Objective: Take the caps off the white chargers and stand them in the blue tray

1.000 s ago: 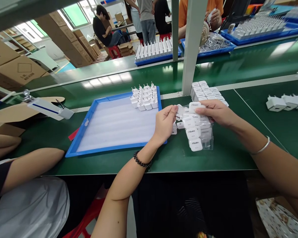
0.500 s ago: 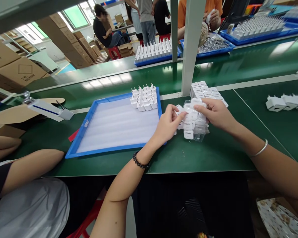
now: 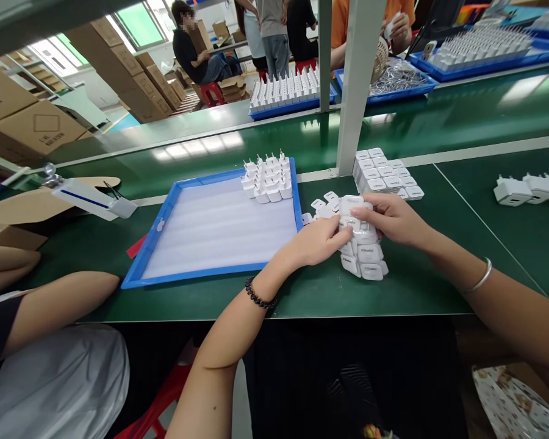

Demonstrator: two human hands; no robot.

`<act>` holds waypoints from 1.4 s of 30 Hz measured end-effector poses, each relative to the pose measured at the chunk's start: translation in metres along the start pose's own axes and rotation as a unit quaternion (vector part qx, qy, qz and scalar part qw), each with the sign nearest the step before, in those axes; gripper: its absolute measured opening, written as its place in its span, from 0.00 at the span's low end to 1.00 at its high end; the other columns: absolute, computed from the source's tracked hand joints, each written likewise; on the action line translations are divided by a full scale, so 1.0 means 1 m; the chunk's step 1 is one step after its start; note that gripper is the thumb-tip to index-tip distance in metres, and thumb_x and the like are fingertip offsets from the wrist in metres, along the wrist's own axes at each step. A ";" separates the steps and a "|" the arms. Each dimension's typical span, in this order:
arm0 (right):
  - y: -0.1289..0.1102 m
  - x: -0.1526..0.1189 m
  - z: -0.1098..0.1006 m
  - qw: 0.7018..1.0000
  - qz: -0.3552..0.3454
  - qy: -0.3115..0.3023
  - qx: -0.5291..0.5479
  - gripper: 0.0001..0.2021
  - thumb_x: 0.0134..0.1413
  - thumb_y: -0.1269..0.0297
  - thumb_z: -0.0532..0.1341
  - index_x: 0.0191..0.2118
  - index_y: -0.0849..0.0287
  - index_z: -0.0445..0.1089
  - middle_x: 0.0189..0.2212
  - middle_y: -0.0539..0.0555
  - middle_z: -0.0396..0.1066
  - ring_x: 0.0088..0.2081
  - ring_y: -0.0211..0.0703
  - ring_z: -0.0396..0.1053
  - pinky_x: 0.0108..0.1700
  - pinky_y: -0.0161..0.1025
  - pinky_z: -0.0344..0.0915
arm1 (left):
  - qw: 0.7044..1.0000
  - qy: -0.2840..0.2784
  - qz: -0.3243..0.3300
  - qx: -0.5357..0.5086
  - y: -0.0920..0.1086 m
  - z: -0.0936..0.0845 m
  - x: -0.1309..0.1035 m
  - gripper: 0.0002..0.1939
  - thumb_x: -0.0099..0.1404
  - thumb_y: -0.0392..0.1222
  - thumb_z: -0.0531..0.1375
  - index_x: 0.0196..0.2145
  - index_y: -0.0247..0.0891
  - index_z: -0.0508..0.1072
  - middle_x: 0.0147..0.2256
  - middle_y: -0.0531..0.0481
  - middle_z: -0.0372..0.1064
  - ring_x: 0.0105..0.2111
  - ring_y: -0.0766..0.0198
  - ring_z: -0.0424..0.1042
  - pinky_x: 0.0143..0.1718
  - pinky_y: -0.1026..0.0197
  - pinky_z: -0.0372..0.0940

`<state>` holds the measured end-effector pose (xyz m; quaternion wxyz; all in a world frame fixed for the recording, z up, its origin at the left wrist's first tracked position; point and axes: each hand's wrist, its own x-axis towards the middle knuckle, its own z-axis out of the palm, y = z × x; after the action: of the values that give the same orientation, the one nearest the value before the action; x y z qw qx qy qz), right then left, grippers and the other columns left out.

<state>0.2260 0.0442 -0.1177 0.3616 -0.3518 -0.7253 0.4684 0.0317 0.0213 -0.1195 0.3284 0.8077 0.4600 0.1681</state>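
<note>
1. Clamped in the right hand at the upper right of a bundle of white caps.
2. Pinched along the bundle's left edge by the left hand.
3. Positioned between both hands, with the lower caps sticking out nearer the body; right of the blue tray.
4. Touching the green desk or just above it: cannot tell.
5. Stretched lengthwise from far to near, near end leaning slightly right.
6. Turned print side up, lettering crosswise to that long axis.
</note>
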 end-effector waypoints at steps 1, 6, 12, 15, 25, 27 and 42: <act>-0.001 0.000 -0.001 1.000 0.007 -0.020 0.016 0.24 0.57 0.42 0.64 0.24 0.59 0.65 0.16 0.46 0.58 0.17 0.34 0.57 0.18 0.35 0.53 | 1.000 -0.021 0.006 -0.020 -0.001 -0.002 0.000 0.17 0.72 0.51 0.47 0.28 0.41 0.59 0.26 0.51 0.65 0.27 0.62 0.62 0.31 0.58 0.56; -0.003 0.001 -0.013 0.996 0.034 -0.049 0.060 0.23 0.53 0.41 0.66 0.28 0.59 0.69 0.17 0.47 0.59 0.17 0.33 0.55 0.16 0.34 0.51 | 0.988 -0.073 0.049 -0.124 0.000 -0.008 -0.001 0.17 0.69 0.38 0.44 0.22 0.40 0.57 0.24 0.52 0.61 0.26 0.64 0.60 0.33 0.58 0.58; -0.008 0.000 -0.020 0.999 -0.004 0.052 -0.013 0.24 0.56 0.40 0.64 0.25 0.57 0.66 0.18 0.49 0.59 0.18 0.35 0.56 0.18 0.36 0.52 | 0.976 0.194 -0.012 -0.099 0.006 0.005 -0.004 0.03 0.70 0.41 0.51 0.39 0.41 0.60 0.24 0.58 0.58 0.24 0.66 0.58 0.29 0.61 0.53; -0.009 -0.001 -0.017 0.992 -0.030 0.101 -0.075 0.25 0.57 0.39 0.63 0.24 0.56 0.63 0.19 0.49 0.58 0.19 0.37 0.56 0.20 0.37 0.52 | 0.954 0.291 0.014 -0.070 0.007 0.009 -0.005 0.05 0.70 0.43 0.53 0.41 0.41 0.59 0.25 0.57 0.56 0.25 0.67 0.57 0.29 0.61 0.53; -0.005 -0.001 -0.007 0.997 -0.033 0.017 -0.065 0.24 0.59 0.47 0.64 0.22 0.57 0.59 0.17 0.47 0.55 0.20 0.35 0.54 0.23 0.38 0.49 | 0.990 0.069 0.019 -0.124 0.006 0.002 -0.002 0.09 0.68 0.41 0.55 0.31 0.41 0.57 0.26 0.56 0.59 0.26 0.67 0.58 0.28 0.62 0.54; -0.007 -0.001 -0.007 0.999 -0.029 -0.005 -0.037 0.23 0.60 0.47 0.63 0.23 0.57 0.60 0.17 0.47 0.57 0.19 0.35 0.56 0.21 0.37 0.50 | 0.990 0.070 0.018 -0.123 0.004 0.001 -0.001 0.07 0.66 0.36 0.53 0.31 0.41 0.58 0.25 0.56 0.59 0.26 0.67 0.58 0.28 0.62 0.54; -0.005 -0.001 -0.007 0.992 -0.035 0.051 -0.110 0.25 0.61 0.47 0.62 0.22 0.56 0.52 0.16 0.46 0.50 0.20 0.35 0.50 0.23 0.38 0.45 | 0.987 0.139 -0.017 -0.084 0.015 0.011 -0.006 0.08 0.71 0.46 0.52 0.42 0.41 0.60 0.27 0.57 0.62 0.23 0.68 0.61 0.28 0.61 0.54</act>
<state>0.2318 0.0451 -0.1115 0.3729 -0.3875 -0.7651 0.3542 0.0445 0.0064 -0.1167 0.3307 0.7379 0.4993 0.3112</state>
